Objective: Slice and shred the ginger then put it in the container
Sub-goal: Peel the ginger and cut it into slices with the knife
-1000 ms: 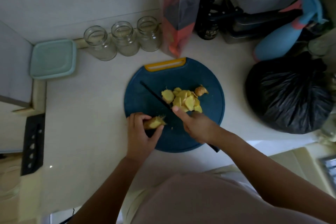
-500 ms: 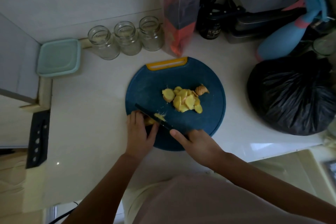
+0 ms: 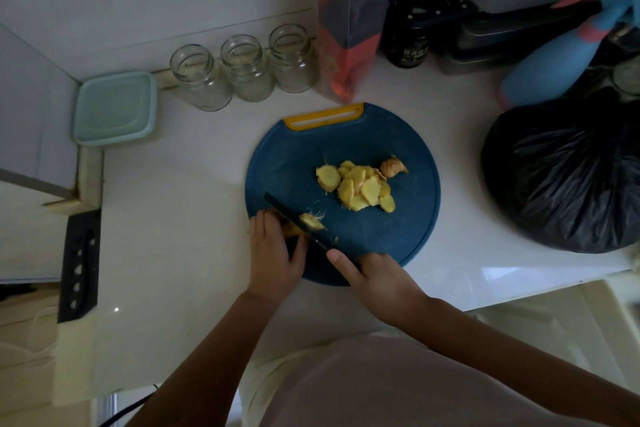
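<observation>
In the head view, the left hand (image 3: 273,253) curled over a ginger piece (image 3: 311,221) at the blue cutting board's (image 3: 287,163) left edge while the right hand (image 3: 377,279) gripped a black knife (image 3: 294,220) laid across it, near the ginger slices (image 3: 356,187) heaped mid-board.

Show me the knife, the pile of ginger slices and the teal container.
knife (image 3: 280,207): head view, on the dark blade near its tip.
pile of ginger slices (image 3: 356,189): head view, on a middle slice.
teal container (image 3: 114,107): head view, centre of its lid.
</observation>
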